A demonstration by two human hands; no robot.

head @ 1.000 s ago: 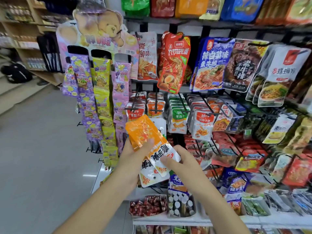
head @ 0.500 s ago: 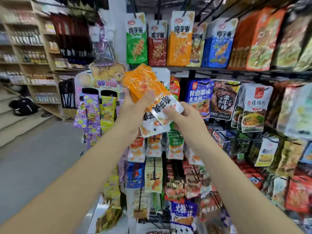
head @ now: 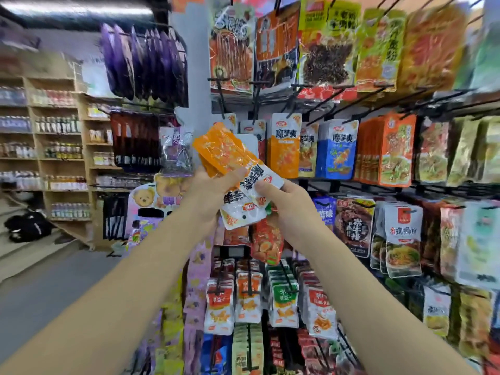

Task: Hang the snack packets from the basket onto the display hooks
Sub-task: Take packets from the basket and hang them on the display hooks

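I hold a small stack of orange-and-white snack packets [head: 230, 161] up in front of the display rack. My left hand [head: 208, 193] grips the stack from the left, thumb across the top packet. My right hand [head: 286, 204] pinches the white lower end of the packets from the right. The packets are tilted, orange ends up and to the left. Black display hooks [head: 322, 100] stick out of the rack just above and behind them, with an orange konjac packet [head: 284, 147] hanging close behind. The basket is out of view.
The rack is packed with hanging packets: blue ones [head: 336, 150] at right, white-and-orange small packs [head: 249, 301] below my arms, large bags [head: 327, 41] on top. Purple bags [head: 143, 60] and a bear-printed card display [head: 151, 201] hang at left. Wooden shelves [head: 62, 147] line the aisle.
My view has tilted up, so higher rows of the rack now show. Both hands have raised the packet stack toward the upper hooks, keeping the same grip.
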